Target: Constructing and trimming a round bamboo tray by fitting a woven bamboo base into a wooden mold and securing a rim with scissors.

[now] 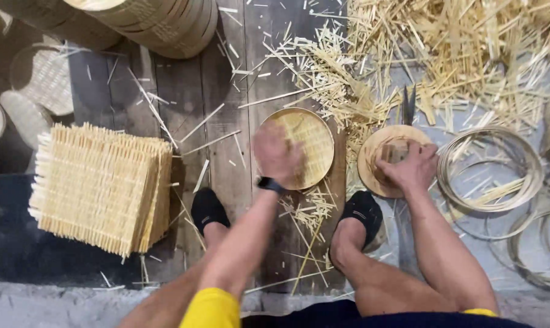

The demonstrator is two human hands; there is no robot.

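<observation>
My left hand [276,153] is blurred and rests on a round woven bamboo tray [308,146] lying on the wooden planks between my feet. My right hand [410,167] presses down on a second round bamboo disc [372,159] with a small wooden block under the fingers. A dark blade [407,104] stands just behind that disc. A black watch is on my left wrist.
A stack of square woven bamboo mats [99,188] lies at the left. Thin bamboo hoops [491,170] lie at the right. Loose bamboo strips [445,54] cover the top right. Stacked round frames [159,24] stand at the top. My feet wear black shoes [209,209].
</observation>
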